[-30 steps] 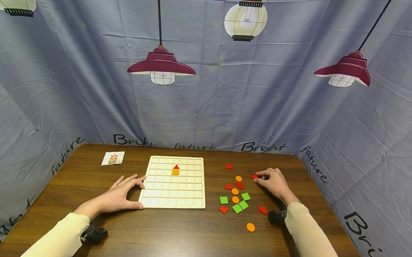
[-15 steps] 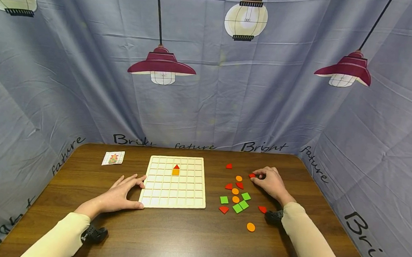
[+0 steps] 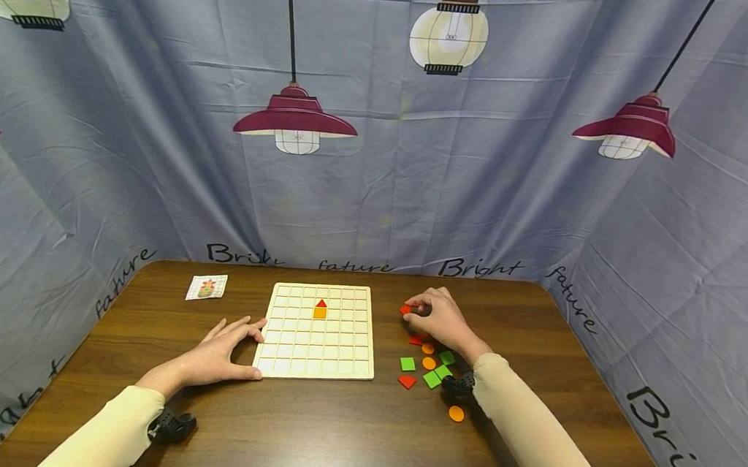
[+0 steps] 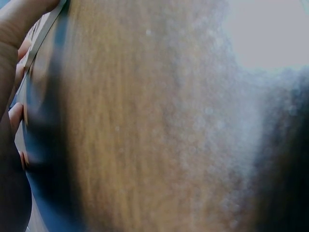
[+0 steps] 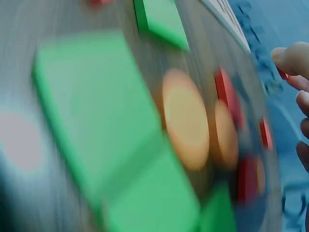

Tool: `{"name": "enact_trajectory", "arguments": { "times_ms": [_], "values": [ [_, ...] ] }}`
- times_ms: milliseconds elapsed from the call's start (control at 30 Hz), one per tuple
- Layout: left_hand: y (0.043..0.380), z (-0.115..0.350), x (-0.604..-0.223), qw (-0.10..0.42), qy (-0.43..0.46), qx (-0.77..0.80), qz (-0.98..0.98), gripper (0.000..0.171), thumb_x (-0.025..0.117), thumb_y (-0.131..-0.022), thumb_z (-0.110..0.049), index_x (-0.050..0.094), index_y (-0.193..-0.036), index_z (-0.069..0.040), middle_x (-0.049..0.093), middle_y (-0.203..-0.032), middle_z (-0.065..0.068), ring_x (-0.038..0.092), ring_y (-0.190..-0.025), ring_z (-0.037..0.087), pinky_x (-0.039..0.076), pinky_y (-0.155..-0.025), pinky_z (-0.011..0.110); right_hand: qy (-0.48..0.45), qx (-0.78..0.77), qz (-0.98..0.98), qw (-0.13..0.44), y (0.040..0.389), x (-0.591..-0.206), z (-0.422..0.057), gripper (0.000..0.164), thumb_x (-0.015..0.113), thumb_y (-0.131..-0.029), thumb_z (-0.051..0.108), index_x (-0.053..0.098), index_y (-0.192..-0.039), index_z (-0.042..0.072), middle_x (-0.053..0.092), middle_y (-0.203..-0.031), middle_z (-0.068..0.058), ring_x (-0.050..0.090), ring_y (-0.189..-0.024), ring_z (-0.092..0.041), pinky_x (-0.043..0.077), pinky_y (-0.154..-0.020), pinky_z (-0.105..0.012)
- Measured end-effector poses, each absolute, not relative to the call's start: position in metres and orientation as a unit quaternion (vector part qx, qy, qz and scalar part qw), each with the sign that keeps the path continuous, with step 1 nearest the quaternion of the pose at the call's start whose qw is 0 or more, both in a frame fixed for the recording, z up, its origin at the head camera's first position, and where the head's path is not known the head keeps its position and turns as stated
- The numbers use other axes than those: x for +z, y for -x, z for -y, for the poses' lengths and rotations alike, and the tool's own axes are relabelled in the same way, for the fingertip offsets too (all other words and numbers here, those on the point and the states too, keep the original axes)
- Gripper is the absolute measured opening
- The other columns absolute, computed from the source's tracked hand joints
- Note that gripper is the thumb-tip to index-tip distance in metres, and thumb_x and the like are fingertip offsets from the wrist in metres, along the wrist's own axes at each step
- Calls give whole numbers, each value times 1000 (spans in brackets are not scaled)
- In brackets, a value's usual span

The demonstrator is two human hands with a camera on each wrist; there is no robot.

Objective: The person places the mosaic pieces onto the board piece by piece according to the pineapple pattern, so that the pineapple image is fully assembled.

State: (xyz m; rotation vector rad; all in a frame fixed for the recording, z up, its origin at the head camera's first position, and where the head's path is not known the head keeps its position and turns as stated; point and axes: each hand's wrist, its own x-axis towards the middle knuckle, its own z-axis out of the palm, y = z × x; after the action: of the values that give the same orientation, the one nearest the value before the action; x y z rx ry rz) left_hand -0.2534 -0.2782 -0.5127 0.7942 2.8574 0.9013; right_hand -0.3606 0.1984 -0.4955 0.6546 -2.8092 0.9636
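Beside the left edge of a cream gridded board [image 3: 338,348], my left hand [image 3: 212,356] rests with thumb and fingers spread, fingertips right at the edge. One grid row near the board's top carries an orange square tile [image 3: 319,313] and, just above it, a red triangle tile [image 3: 321,303]. My right hand [image 3: 444,323] pinches a small red tile [image 3: 405,310] between thumb and fingertip, right of the board; its shape is partly covered. In the right wrist view the same red tile [image 5: 282,73] shows at the fingertips.
Loose tiles lie right of the board, among them green squares [image 3: 408,364], orange discs [image 3: 456,414] and red pieces [image 3: 406,381]. My right hand and forearm hide some of them. A small printed card [image 3: 207,287] lies at the back left of the wooden table [image 3: 305,433]. Patterned curtains surround it.
My right hand has moved left with the red tile, from beyond the loose pieces to near the board's right side. The left hand and the board have stayed in place.
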Motion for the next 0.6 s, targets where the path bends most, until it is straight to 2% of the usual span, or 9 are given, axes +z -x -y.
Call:
{"name": "enact_trajectory", "arguments": {
  "times_ms": [333,600],
  "values": [
    [254,279,-513,21,-256,291,-922,54,82,-82,-54,56,-116,-21,38,-162,12,26,-149,47,3,-117,71,-291,289,912,25,359,-495,-123,25,79,-90,39,76,-110,24,54,-86,8,40,-89,-16,37,-76,-35],
    [254,279,-513,25,-252,288,-924,55,81,-82,-56,56,-116,-23,38,-162,11,25,-150,46,3,-118,70,-305,274,912,17,361,-499,-82,26,77,-91,41,76,-112,26,57,-91,12,43,-90,-14,39,-82,-35]
  ]
}}
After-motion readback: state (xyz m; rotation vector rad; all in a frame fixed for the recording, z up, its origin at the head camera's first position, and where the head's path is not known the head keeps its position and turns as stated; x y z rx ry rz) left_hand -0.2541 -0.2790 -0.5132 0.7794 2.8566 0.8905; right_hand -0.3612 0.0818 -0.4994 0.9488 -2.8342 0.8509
